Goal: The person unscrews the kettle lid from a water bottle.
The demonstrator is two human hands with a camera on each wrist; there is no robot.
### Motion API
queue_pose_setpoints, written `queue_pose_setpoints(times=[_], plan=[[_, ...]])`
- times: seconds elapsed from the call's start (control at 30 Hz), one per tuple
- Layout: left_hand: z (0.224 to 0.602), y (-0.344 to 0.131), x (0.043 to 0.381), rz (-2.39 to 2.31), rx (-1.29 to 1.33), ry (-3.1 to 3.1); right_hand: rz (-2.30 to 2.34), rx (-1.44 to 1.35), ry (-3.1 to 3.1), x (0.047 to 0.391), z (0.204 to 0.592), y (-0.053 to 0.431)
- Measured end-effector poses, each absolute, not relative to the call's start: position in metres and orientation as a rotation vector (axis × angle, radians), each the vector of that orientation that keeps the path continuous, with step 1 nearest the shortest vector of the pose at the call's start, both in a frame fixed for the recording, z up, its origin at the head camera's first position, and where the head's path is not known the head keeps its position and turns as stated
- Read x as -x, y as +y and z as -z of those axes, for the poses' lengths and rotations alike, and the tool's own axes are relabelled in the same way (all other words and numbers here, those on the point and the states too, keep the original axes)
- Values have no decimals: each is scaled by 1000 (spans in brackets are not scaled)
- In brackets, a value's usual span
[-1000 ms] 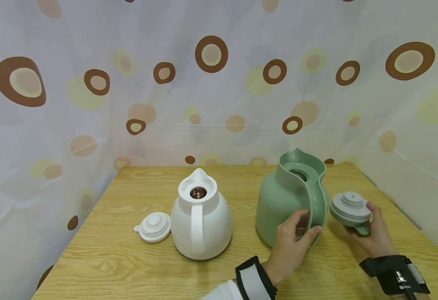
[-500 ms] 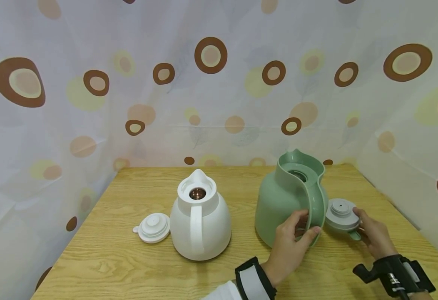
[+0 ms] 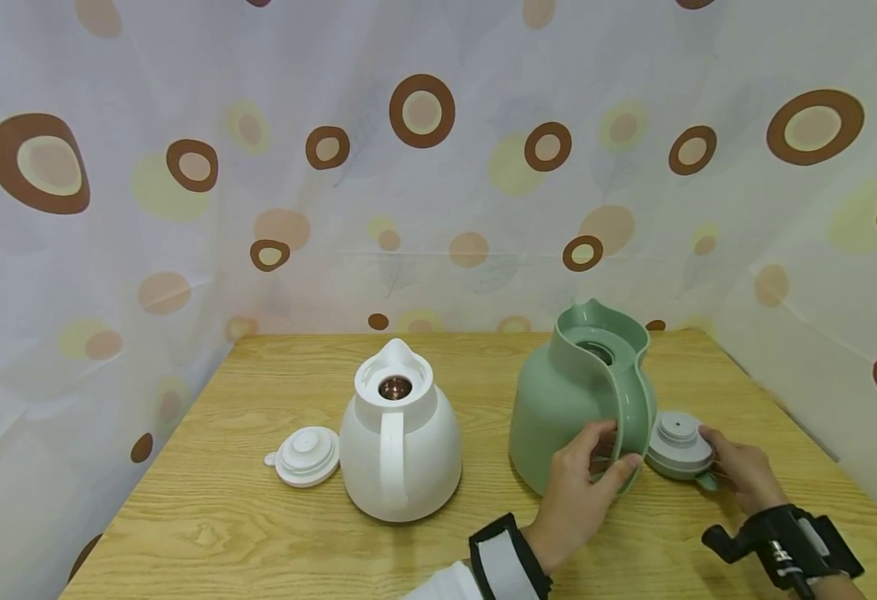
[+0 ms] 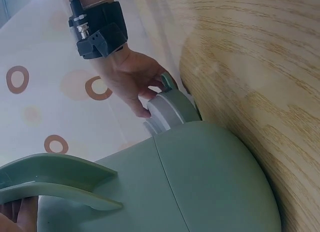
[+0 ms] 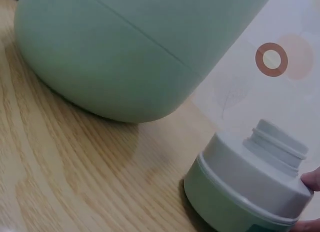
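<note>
A green thermos jug (image 3: 547, 421) stands uncovered on the table, spout to the back. My left hand (image 3: 575, 500) grips its handle (image 3: 637, 408), fingers through the loop and thumb on the near side. Right of the jug lies its lid (image 3: 677, 448), green below with a grey stopper facing up. The fingers and thumb of my right hand (image 3: 744, 473) pinch the lid's right edge. In the right wrist view the lid (image 5: 250, 177) is low over the wood, slightly tilted; whether all of its underside touches cannot be told.
A white thermos jug (image 3: 427, 450), also uncovered, stands left of the green one, handle toward me. Its white lid (image 3: 308, 457) lies upside down just left of it. Patterned sheeting (image 3: 438, 192) walls the wooden table (image 3: 258, 542) at the back and sides.
My right hand has lowered the green lid toward the table and brought it slightly left, closer to the jug. My left hand has stayed on the handle.
</note>
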State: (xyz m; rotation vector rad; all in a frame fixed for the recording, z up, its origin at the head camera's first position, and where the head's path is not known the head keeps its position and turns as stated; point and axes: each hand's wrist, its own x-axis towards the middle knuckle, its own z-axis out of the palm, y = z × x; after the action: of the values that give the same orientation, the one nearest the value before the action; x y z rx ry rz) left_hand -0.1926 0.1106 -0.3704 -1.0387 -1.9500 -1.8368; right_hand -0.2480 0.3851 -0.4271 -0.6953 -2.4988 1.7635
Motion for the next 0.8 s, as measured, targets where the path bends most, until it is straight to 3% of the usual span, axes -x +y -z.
queue_pose_setpoints(times=[0.8], plan=[[344, 99, 175, 1795, 1047, -1931, -1425, 648, -2662, 247, 430, 385]])
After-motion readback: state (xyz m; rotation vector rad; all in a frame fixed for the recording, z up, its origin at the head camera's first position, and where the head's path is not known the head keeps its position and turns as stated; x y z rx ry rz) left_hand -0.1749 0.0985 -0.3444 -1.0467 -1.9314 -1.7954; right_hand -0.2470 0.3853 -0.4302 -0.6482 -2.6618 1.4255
